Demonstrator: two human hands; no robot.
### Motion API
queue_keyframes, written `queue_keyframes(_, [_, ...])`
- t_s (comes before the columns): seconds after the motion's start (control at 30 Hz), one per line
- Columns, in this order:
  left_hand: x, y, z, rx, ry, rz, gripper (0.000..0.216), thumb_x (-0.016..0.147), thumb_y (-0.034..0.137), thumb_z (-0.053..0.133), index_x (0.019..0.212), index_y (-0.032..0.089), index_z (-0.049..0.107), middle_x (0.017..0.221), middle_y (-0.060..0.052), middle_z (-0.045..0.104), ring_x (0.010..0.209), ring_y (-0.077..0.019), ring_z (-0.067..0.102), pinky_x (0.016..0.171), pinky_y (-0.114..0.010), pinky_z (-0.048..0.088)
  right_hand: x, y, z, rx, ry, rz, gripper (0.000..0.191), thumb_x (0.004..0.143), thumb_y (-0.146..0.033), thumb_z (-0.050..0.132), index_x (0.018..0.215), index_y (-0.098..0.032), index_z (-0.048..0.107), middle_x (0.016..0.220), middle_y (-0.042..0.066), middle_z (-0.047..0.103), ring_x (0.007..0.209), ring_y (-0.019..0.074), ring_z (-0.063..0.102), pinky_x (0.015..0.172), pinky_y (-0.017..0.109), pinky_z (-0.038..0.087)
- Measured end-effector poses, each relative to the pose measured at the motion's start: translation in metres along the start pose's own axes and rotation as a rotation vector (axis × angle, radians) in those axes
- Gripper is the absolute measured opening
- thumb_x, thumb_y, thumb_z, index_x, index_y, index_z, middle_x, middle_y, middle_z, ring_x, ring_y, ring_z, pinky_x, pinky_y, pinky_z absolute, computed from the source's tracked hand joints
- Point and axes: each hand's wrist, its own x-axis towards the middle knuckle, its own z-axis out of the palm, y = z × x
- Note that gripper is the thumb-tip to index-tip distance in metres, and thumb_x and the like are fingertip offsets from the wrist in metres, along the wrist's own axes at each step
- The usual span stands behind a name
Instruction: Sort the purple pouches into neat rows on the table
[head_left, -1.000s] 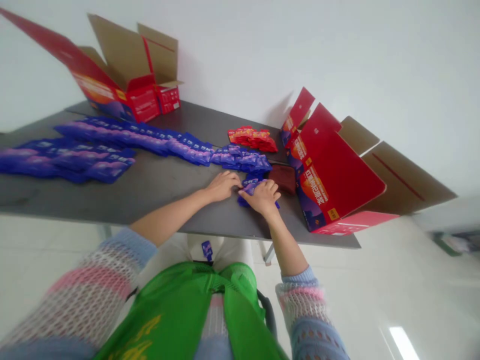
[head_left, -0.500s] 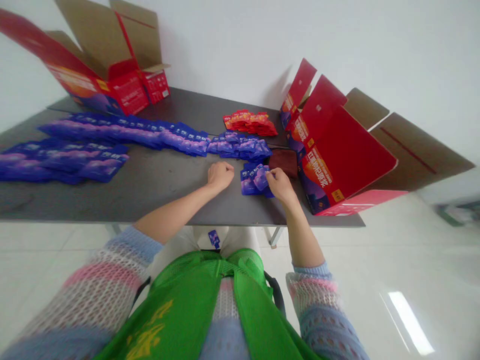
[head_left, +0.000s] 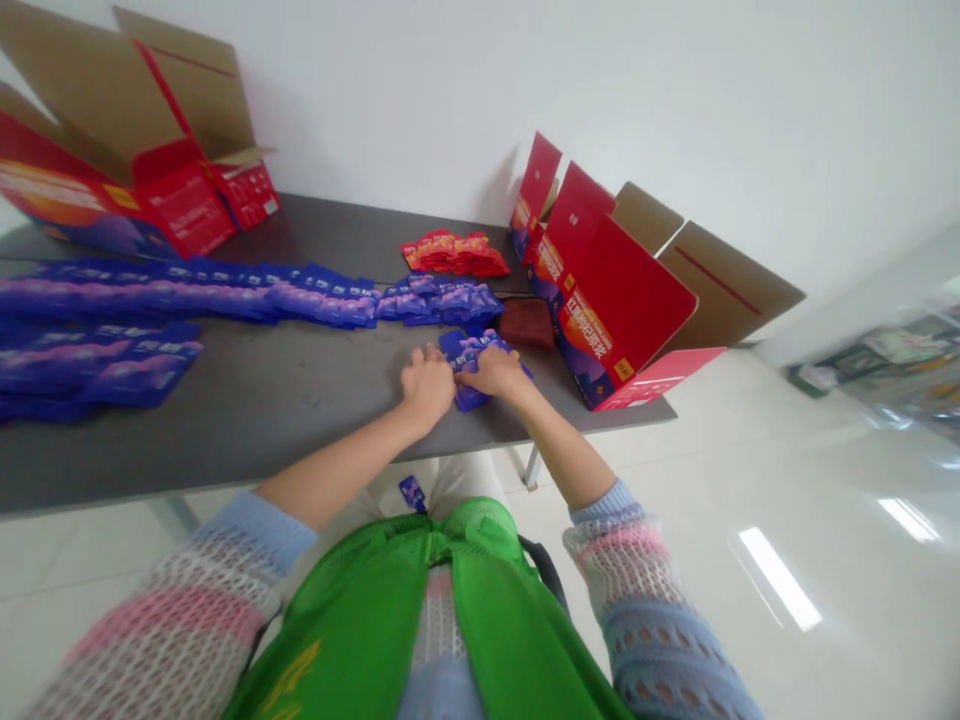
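A small pile of blue-and-purple sachets [head_left: 463, 347] lies near the table's front edge. My right hand [head_left: 496, 373] is over this pile, its thumb toward my left hand and its fingers bent onto the sachets, partly covering them. My left hand [head_left: 429, 384] rests at the pile's left side with curled fingers; whatever may be in them is hidden. Just behind the hands, a row of overlapping blue sachets [head_left: 322, 297] runs far to the left. A brown pouch-like block [head_left: 527, 323] sits right of that row's end.
Open red cartons stand at the right [head_left: 592, 335] and back left [head_left: 180, 205] of the grey table [head_left: 300, 400]. Red-orange sachets [head_left: 454, 253] lie at the back. More blue sachets [head_left: 127, 370] are heaped at left. One blue packet [head_left: 412, 492] shows below the table edge.
My right hand has moved left onto the small pile, from pinching a sachet at its right side. My left hand now meets the pile's left edge. The view has shifted right.
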Motion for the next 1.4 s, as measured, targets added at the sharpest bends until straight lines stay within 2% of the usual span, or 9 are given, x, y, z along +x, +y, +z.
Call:
queue_keyframes(0.1, [0.000, 0.001, 0.002, 0.006, 0.008, 0.015, 0.054, 0.100, 0.008, 0.032, 0.143, -0.001, 0.062, 0.157, -0.027, 0.051, 0.133, -0.0386, 0.051, 0.097, -0.044, 0.053, 0.000, -0.016, 0.006, 0.039, 0.034, 0.079, 0.070, 0.094, -0.050, 0.065, 0.146, -0.003, 0.059, 0.147, 0.027, 0.062, 0.137, 0.0356, 0.061, 0.114, 0.043, 0.046])
queue_keyframes(0.27, [0.000, -0.004, -0.004, -0.023, 0.014, 0.028, 0.052, 0.098, 0.009, 0.035, 0.141, 0.000, 0.065, 0.156, -0.024, 0.054, 0.131, -0.0370, 0.054, 0.099, -0.043, 0.053, -0.003, -0.019, 0.009, 0.199, 0.045, 0.120, 0.051, 0.095, -0.049, 0.064, 0.130, -0.012, 0.072, 0.125, 0.021, 0.074, 0.120, 0.0344, 0.071, 0.098, 0.041, 0.056])
queue_keyframes(0.4, [-0.001, -0.013, -0.009, -0.040, 0.033, 0.038, 0.048, 0.095, 0.013, 0.044, 0.134, 0.006, 0.072, 0.154, -0.018, 0.058, 0.125, -0.0367, 0.060, 0.101, -0.047, 0.053, -0.008, -0.011, 0.008, 0.176, 0.103, 0.159, 0.059, 0.093, -0.057, 0.069, 0.132, -0.013, 0.069, 0.136, 0.023, 0.065, 0.130, 0.0367, 0.062, 0.103, 0.044, 0.054])
queue_keyframes(0.5, [0.000, -0.018, -0.008, -0.044, 0.039, 0.062, 0.050, 0.094, 0.012, 0.044, 0.135, 0.006, 0.071, 0.152, -0.017, 0.060, 0.122, -0.0364, 0.061, 0.100, -0.047, 0.054, -0.013, -0.008, 0.009, 0.167, 0.196, 0.216, 0.062, 0.090, -0.054, 0.076, 0.135, -0.013, 0.065, 0.145, 0.026, 0.053, 0.134, 0.0387, 0.057, 0.102, 0.044, 0.054])
queue_keyframes(0.6, [0.001, -0.020, -0.007, -0.042, 0.039, 0.086, 0.052, 0.093, 0.011, 0.043, 0.137, 0.004, 0.070, 0.152, -0.018, 0.060, 0.122, -0.0364, 0.061, 0.100, -0.046, 0.053, -0.016, -0.008, 0.010, 0.171, 0.248, 0.219, 0.065, 0.087, -0.049, 0.082, 0.135, -0.011, 0.062, 0.143, 0.025, 0.050, 0.131, 0.0377, 0.058, 0.102, 0.042, 0.053])
queue_keyframes(0.77, [0.001, -0.020, -0.007, -0.049, 0.040, 0.086, 0.051, 0.092, 0.010, 0.045, 0.135, 0.007, 0.072, 0.152, -0.017, 0.061, 0.124, -0.0357, 0.060, 0.102, -0.044, 0.053, -0.012, -0.011, 0.014, 0.174, 0.234, 0.227, 0.083, 0.085, -0.049, 0.084, 0.146, -0.007, 0.048, 0.144, 0.027, 0.047, 0.124, 0.0345, 0.065, 0.102, 0.041, 0.054])
queue_keyframes(0.87, [0.002, -0.020, -0.007, -0.043, 0.046, 0.084, 0.049, 0.093, 0.012, 0.045, 0.133, 0.007, 0.073, 0.152, -0.015, 0.061, 0.123, -0.0345, 0.062, 0.102, -0.043, 0.054, -0.010, -0.012, 0.015, 0.194, 0.185, 0.210, 0.081, 0.085, -0.051, 0.082, 0.145, -0.007, 0.049, 0.143, 0.028, 0.049, 0.122, 0.0326, 0.067, 0.099, 0.039, 0.056])
queue_keyframes(1.1, [0.008, -0.026, -0.001, -0.167, 0.085, 0.009, 0.049, 0.093, 0.015, 0.049, 0.134, 0.013, 0.076, 0.147, -0.010, 0.066, 0.122, -0.0327, 0.067, 0.104, -0.042, 0.055, -0.010, -0.016, 0.014, 0.218, 0.210, 0.278, 0.082, 0.084, -0.052, 0.082, 0.150, -0.016, 0.048, 0.146, 0.024, 0.047, 0.130, 0.0380, 0.062, 0.108, 0.055, 0.045])
queue_keyframes(1.4, [0.017, -0.036, -0.002, -0.427, 0.107, -0.105, 0.043, 0.089, 0.012, 0.055, 0.121, 0.021, 0.083, 0.135, -0.007, 0.073, 0.127, -0.0275, 0.069, 0.108, -0.035, 0.053, -0.019, -0.023, 0.032, 0.145, 0.453, 0.213, 0.063, 0.089, -0.048, 0.077, 0.137, -0.012, 0.057, 0.144, 0.027, 0.048, 0.132, 0.0400, 0.045, 0.105, 0.052, 0.038])
